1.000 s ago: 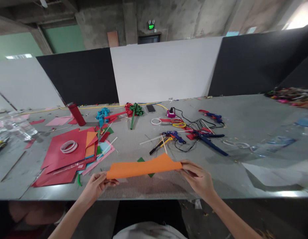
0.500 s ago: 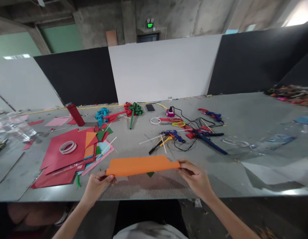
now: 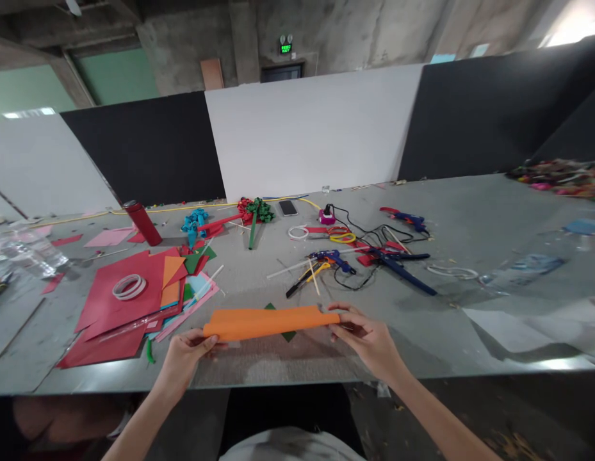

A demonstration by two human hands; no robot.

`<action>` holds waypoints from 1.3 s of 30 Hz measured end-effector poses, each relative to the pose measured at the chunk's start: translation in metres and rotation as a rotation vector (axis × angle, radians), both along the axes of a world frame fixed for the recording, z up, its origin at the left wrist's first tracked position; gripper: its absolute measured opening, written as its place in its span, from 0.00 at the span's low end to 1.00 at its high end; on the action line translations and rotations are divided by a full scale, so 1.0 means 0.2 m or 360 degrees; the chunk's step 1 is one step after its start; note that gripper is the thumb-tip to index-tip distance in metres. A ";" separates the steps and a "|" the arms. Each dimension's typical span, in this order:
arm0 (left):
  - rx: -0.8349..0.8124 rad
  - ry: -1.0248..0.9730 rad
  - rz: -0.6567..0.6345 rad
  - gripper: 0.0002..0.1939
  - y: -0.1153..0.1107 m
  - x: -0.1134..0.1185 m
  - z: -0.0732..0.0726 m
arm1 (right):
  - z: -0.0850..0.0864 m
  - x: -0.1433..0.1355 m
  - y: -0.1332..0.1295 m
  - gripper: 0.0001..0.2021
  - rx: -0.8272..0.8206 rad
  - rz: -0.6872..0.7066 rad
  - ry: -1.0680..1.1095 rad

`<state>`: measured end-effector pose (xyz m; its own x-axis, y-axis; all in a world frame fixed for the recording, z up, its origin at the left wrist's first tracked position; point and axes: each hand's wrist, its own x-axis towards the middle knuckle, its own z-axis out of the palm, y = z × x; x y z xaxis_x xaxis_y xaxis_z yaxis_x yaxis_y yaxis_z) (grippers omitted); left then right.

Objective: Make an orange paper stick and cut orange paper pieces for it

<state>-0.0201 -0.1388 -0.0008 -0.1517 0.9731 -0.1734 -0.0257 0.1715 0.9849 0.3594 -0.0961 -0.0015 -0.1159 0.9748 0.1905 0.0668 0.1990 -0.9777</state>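
- A grey, flat tabletop [image 3: 249, 275], smooth but scuffed and littered with scraps, runs the full width of the view.
- Just inside the middle of its near edge, a thin orange paper sheet [image 3: 271, 322], matt and curled lengthwise into a long shallow trough, is stretched sideways between two bare hands.
- The left hand [image 3: 189, 352] pinches the sheet's left end, thumb on top and fingers beneath.
- The right hand [image 3: 369, 339] grips the right end between thumb and fingers.
- Under the sheet, a flat dark green paper piece [image 3: 289, 335] lies on the tabletop, pointed corners peeking out on both sides.
- Toward the near left corner, smooth red paper sheets [image 3: 100, 294] overlap in a loose, straight-edged pile, topped by a ring-shaped roll of pale tape [image 3: 129, 296].
- Behind the pile, near the far edge, leans the outline of a red cylindrical bottle [image 3: 143, 224] with a dark cap.
- Right of it sit a crinkled blue looped bow [image 3: 195, 221] and a ruffled green bow [image 3: 260, 210] with a straight stem.
- Right of centre, a blue plastic glue gun [image 3: 333, 259] lies among thin black cables.
- Toward the near right corner spreads a creased white sheet [image 3: 499, 330].
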 end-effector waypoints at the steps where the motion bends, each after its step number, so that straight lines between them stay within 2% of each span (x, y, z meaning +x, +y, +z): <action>1: -0.0050 -0.0007 -0.0022 0.24 -0.01 0.00 0.00 | 0.01 0.00 0.00 0.18 -0.0019 0.0003 0.0017; 6: -0.0176 0.0061 -0.0080 0.25 -0.04 0.00 0.03 | 0.02 0.02 0.01 0.18 0.0006 -0.0070 -0.0031; 10: -0.0250 0.0061 -0.0065 0.27 -0.05 0.00 0.05 | 0.03 0.03 0.00 0.20 -0.0067 -0.0030 -0.0066; 16: -0.0275 0.0048 -0.0105 0.27 -0.05 -0.03 0.05 | 0.12 0.04 -0.11 0.17 -0.0264 0.0191 -0.0297; 22: -0.0231 -0.0153 -0.0076 0.27 -0.03 -0.03 0.04 | 0.18 0.03 -0.19 0.19 -0.0425 0.0181 -0.0373; 27: -0.0188 -0.0245 -0.0059 0.26 -0.01 -0.01 0.03 | 0.14 0.03 -0.13 0.22 -0.0581 0.0163 -0.0220; 35: 0.0035 -0.0259 0.0042 0.24 0.04 0.02 0.05 | 0.17 -0.01 -0.02 0.26 -0.0402 0.0054 0.0127; 39: 0.0163 -0.0188 0.0102 0.24 0.05 0.03 0.07 | 0.18 -0.03 0.01 0.23 -0.0361 0.0001 0.0177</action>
